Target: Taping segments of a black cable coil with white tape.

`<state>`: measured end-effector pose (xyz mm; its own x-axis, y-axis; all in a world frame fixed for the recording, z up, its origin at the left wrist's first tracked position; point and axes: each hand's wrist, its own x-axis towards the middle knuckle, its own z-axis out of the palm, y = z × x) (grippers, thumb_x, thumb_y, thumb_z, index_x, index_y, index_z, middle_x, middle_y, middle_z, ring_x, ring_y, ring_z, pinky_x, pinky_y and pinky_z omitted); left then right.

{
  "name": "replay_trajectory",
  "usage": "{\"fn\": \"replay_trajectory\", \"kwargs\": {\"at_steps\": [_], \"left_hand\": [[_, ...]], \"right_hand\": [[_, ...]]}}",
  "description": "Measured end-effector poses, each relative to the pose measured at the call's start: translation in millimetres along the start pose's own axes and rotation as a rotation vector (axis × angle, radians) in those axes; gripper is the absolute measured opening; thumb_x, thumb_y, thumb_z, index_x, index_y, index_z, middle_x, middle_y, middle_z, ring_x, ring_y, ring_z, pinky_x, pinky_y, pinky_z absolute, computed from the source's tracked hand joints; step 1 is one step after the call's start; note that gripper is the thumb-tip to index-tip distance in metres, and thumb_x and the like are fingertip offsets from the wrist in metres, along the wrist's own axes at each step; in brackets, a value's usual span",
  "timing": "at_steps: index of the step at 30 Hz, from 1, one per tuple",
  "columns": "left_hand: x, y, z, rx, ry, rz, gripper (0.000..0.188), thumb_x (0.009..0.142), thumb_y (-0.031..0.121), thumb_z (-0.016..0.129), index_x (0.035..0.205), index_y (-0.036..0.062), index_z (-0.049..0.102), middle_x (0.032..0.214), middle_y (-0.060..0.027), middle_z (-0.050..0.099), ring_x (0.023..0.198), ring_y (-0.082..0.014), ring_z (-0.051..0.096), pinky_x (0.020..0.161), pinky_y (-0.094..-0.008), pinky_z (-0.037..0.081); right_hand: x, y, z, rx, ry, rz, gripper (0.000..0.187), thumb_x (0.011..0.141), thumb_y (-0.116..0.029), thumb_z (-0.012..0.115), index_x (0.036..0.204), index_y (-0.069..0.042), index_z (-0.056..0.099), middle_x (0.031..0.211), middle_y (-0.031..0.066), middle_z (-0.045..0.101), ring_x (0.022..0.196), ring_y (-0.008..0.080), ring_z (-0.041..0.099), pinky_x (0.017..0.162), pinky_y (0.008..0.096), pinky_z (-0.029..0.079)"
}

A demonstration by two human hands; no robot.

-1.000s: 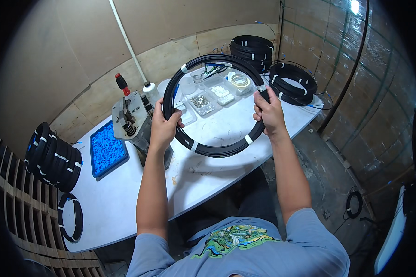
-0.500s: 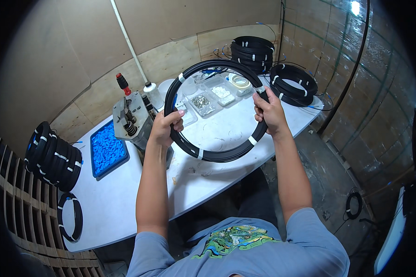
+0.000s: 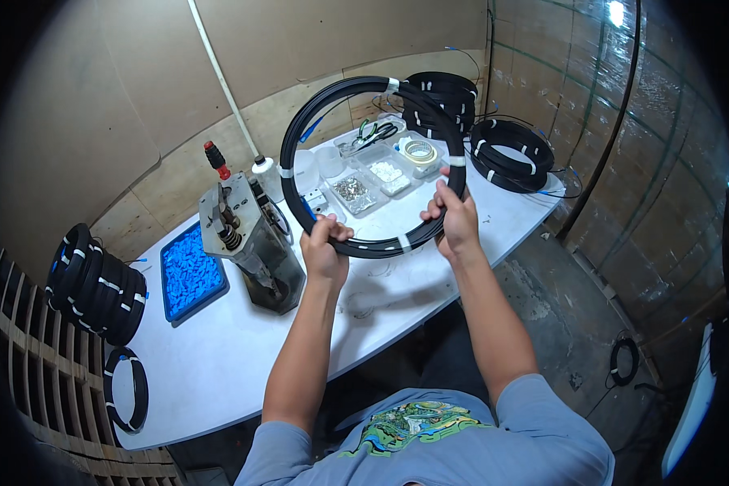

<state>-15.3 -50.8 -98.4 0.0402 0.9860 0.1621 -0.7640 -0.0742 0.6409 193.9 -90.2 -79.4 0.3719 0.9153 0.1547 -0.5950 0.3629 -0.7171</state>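
Note:
Both hands hold up a large coil of black cable (image 3: 293, 130), bound at several places with white tape, above the white table (image 3: 178, 381). My left hand (image 3: 326, 249) is closed around its lower left part. On the lower right part, my right hand (image 3: 455, 217) grips the ring just below a white band. A blue connector (image 3: 312, 130) on a cable end shows inside the ring at the upper left. Through the ring I see a clear tray of small metal parts (image 3: 351, 189) and another of white pieces (image 3: 387, 175).
A metal bench machine (image 3: 255, 251) with a red-black handle stands left of the coil, beside a blue tray (image 3: 216, 298) of small blue pieces. Stacked cable coils stand at the left (image 3: 97, 283), back (image 3: 439, 89) and right (image 3: 512, 154). Pliers (image 3: 373, 134) lie behind the trays.
The coil has risen slightly and turned in my hands, so its white bands sit elsewhere. My left hand has shifted right along its lower edge; my right hand has slid lower.

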Motion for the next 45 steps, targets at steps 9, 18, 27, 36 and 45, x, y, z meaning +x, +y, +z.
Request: {"fn": "replay_trajectory", "kwargs": {"at_steps": [9,18,27,36,45], "left_hand": [[30,66,8,0.511,-0.278,0.143,0.052,0.092,0.035,0.072,0.125,-0.0007,0.055,0.110,-0.0137,0.067,0.103,-0.0210,0.065,0.093,-0.0360,0.050],[33,79,14,0.544,-0.122,-0.062,0.014,0.089,0.018,0.066,0.089,0.0089,0.055,0.064,0.0046,0.043,0.046,-0.0064,0.037,0.043,-0.0247,0.031],[16,30,-3,0.032,0.003,0.054,0.013,0.093,0.012,0.059,0.087,0.0116,0.048,0.066,0.0023,0.041,0.052,-0.0097,0.039,0.047,-0.0271,0.035],[16,62,4,0.336,-0.213,0.165,0.043,0.096,0.032,0.063,0.126,0.0026,0.053,0.108,-0.0139,0.066,0.094,-0.0204,0.067,0.085,-0.0335,0.051],[12,67,8,0.560,-0.049,0.058,0.016,0.096,0.023,0.064,0.093,0.0099,0.057,0.056,0.0070,0.042,0.044,-0.0040,0.036,0.040,-0.0241,0.029]], "right_hand": [[29,-68,-1,-0.255,-0.195,0.032,0.034,0.093,-0.004,0.056,0.127,-0.005,0.050,0.067,-0.0028,0.040,0.052,0.0057,0.038,0.047,0.0230,0.035],[37,-75,6,-0.485,-0.312,0.167,0.036,0.093,-0.008,0.061,0.127,-0.007,0.052,0.068,-0.0038,0.042,0.053,0.0055,0.037,0.047,0.0229,0.036],[-6,11,4,-0.228,-0.011,0.011,0.038,0.095,-0.020,0.066,0.129,-0.010,0.050,0.087,0.0058,0.062,0.075,0.0185,0.065,0.067,0.0340,0.054],[22,-48,-12,-0.109,-0.232,0.105,0.020,0.093,-0.006,0.059,0.111,-0.006,0.051,0.066,-0.0014,0.043,0.049,0.0077,0.040,0.045,0.0255,0.038],[29,-65,6,-0.470,-0.295,0.175,0.029,0.090,-0.007,0.062,0.117,-0.003,0.053,0.063,-0.0030,0.040,0.049,0.0065,0.037,0.045,0.0225,0.036]]}}
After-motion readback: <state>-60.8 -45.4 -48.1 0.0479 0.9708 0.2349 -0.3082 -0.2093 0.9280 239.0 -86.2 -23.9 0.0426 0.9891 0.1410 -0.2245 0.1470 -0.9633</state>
